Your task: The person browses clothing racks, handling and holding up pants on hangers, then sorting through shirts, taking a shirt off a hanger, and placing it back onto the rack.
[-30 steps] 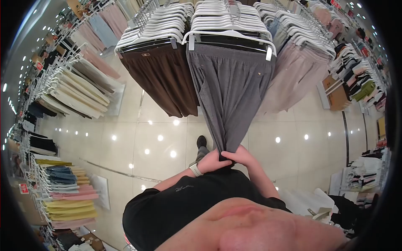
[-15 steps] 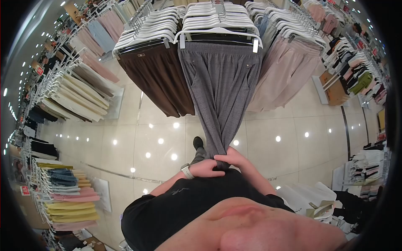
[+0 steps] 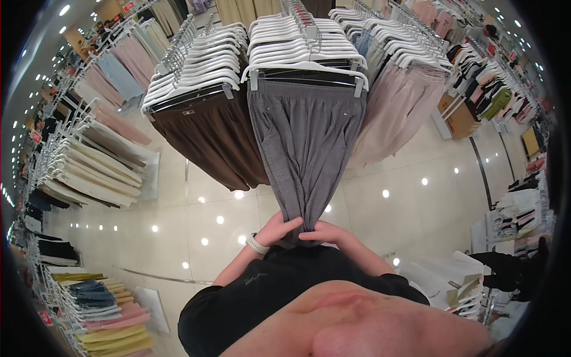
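Observation:
A pair of grey trousers (image 3: 306,134) hangs by its waistband from a white clip hanger (image 3: 303,67) at the front of the middle rack. The legs are pulled toward my body and gathered into a narrow bunch at my waist. My left hand (image 3: 278,229), with a pale watch (image 3: 256,243) on the wrist, closes round the bunch from the left, thumb on top. From the right, my right hand (image 3: 321,232) grips the same gathered legs, its thumb close to the left one. Both hands' other fingers are largely hidden beneath the cloth.
Brown trousers (image 3: 208,140) hang to the left of the grey pair, pale pink trousers (image 3: 401,113) to the right. Racks of cream trousers (image 3: 98,172) and folded-over garments (image 3: 110,309) stand at left. A cardboard box (image 3: 459,116) sits below a rack at right.
My left hand has shifted up, from across the gathered legs to their left side. The legs, crossed before, now come together side by side. The view has tilted slightly.

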The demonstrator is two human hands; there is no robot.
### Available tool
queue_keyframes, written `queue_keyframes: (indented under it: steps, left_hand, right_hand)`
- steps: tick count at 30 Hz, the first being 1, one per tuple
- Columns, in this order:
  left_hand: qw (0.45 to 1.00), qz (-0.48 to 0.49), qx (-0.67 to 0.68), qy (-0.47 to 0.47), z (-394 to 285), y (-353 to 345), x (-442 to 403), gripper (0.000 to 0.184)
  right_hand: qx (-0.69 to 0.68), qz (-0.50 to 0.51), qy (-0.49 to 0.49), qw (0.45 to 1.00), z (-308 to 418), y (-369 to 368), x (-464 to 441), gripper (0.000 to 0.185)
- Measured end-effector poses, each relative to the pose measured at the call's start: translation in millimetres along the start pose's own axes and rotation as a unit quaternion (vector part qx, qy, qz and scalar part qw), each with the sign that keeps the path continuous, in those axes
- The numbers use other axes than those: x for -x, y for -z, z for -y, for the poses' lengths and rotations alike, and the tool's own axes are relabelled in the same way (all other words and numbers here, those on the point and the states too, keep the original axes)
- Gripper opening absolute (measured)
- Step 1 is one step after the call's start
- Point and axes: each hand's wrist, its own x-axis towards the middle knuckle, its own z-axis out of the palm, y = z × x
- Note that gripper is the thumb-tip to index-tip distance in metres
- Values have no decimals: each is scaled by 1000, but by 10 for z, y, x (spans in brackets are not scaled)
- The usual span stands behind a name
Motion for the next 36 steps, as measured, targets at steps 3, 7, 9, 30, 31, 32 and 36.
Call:
queue_keyframes:
  steps: [3, 7, 9, 30, 31, 32, 36]
  left_hand:
    - [997, -64, 35, 1, 12, 128, -154, 46]
    - [993, -95, 39, -52, -65, 406, -235, 39]
    - [998, -36, 42, 8, -144, 661, -250, 39]
    - [996, 80, -27, 16, -362, 1446, -867, 48]
    - [997, 55, -46, 24, -368, 1471, -924, 44]
    - [997, 29, -64, 31, -351, 1490, -973, 41]
    - [991, -37, -75, -106, -266, 1587, -1156, 33]
  right_hand:
    - [76, -28, -134, 988, 275, 69, -264, 53]
    - [73, -139, -22, 987, 190, 248, -663, 74]
    - [-8, -105, -20, 994, 141, 391, -752, 82]
    - [-226, -344, 3, 911, 524, 86, -1505, 64]
    - [-182, -352, 1, 918, 518, 96, -1487, 66]
    - [-137, -360, -3, 923, 510, 120, -1447, 68]
    - [-133, -424, 83, 892, 602, 205, -1300, 62]
